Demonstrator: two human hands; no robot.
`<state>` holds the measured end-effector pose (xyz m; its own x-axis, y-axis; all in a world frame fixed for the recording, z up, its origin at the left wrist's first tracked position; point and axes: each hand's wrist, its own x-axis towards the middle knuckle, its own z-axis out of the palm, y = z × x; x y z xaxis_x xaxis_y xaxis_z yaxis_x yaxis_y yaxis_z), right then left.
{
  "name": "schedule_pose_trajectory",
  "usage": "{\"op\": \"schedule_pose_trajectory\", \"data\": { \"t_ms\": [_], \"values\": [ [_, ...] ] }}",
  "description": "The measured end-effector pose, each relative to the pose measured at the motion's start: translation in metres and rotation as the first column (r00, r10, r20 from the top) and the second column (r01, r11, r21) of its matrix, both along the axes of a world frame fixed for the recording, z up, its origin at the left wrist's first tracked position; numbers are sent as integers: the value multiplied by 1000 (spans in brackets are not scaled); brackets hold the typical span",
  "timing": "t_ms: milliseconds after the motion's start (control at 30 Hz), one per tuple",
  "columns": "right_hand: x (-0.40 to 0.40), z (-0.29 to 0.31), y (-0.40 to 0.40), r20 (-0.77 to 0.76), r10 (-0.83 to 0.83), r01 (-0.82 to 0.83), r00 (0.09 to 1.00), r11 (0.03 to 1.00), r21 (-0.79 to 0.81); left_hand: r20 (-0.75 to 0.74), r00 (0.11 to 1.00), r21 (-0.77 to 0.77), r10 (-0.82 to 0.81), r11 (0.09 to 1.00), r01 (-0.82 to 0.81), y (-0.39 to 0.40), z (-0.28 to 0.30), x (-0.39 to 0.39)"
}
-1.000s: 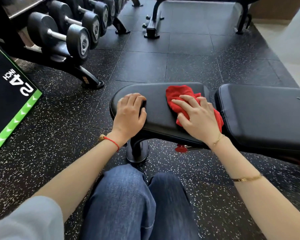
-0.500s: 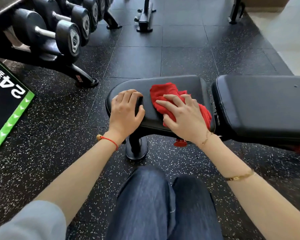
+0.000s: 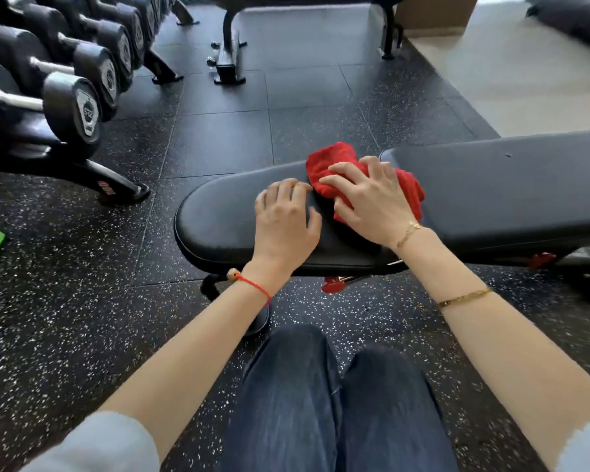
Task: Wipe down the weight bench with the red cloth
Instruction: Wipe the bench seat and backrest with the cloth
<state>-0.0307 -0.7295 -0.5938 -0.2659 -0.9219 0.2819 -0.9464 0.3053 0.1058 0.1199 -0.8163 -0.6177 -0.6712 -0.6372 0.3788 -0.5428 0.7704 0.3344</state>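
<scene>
- Red cloth (image 3: 334, 165), a crumpled terry rag, lies under the right hand (image 3: 372, 202), whose spread fingers press it flat against the black padded bench (image 3: 218, 219); half a second ago it sat nearer the seat pad's middle, and it has since slid toward the gap where the seat meets the long back pad (image 3: 511, 185).
- Left hand (image 3: 285, 221) has also shifted: before, it curled over the seat's near edge toward the rounded end; now it rests on top of the pad, fingers bent and holding nothing, just beside the cloth.
- Judging from this, the wipe stroke is travelling rightward along the seat, so the back pad is probably next and looks not yet wiped.
- Bench's long axis runs left to right across the view, rising slightly to the right; its rounded end points left, toward the rack of black dumbbells (image 3: 75, 103).
- Cloth's bunched length lies roughly along that same line, partly hidden by the hand.
- Speckled black rubber floor (image 3: 82, 301) lies beneath.
</scene>
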Motion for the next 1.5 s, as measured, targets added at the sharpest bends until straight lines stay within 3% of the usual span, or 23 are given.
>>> {"op": "schedule_pose_trajectory", "data": {
  "t_ms": [100,233,433,567,667,833,967,1067,1133,1333,1500],
  "values": [
    [-21,0,48,-17,-139,137,990,988,-64,18,998,14,-68,998,68,10,-5,-19],
    [-45,-11,94,123,-296,306,947,950,-68,14,991,7,-134,991,134,20,-8,-40],
    [-68,-19,88,303,-425,460,853,886,-53,46,982,35,-181,983,180,32,-11,-61],
    [-89,-15,67,292,-514,527,807,849,39,61,985,-4,-159,987,160,36,-12,-65],
    [-84,-12,66,274,-471,468,839,880,79,65,988,-23,-143,989,145,36,-11,-67],
    [-64,-15,97,209,-243,238,947,970,47,70,988,-44,-140,989,143,35,-13,-69],
    [-84,-15,110,279,-322,340,904,940,-17,72,985,-41,-159,986,162,37,-13,-68],
    [-116,-11,90,304,-430,441,850,897,33,50,986,-38,-157,987,159,38,-11,-68],
    [-125,-9,69,302,-419,421,856,905,64,36,987,-44,-155,987,156,38,-11,-68],
    [-108,-18,74,268,-139,128,953,990,57,-4,989,-15,-148,989,148,38,-10,-69],
    [-114,-18,118,306,10,-8,952,1000,-7,26,990,25,-136,991,135,40,-5,-68]
  ]
}}
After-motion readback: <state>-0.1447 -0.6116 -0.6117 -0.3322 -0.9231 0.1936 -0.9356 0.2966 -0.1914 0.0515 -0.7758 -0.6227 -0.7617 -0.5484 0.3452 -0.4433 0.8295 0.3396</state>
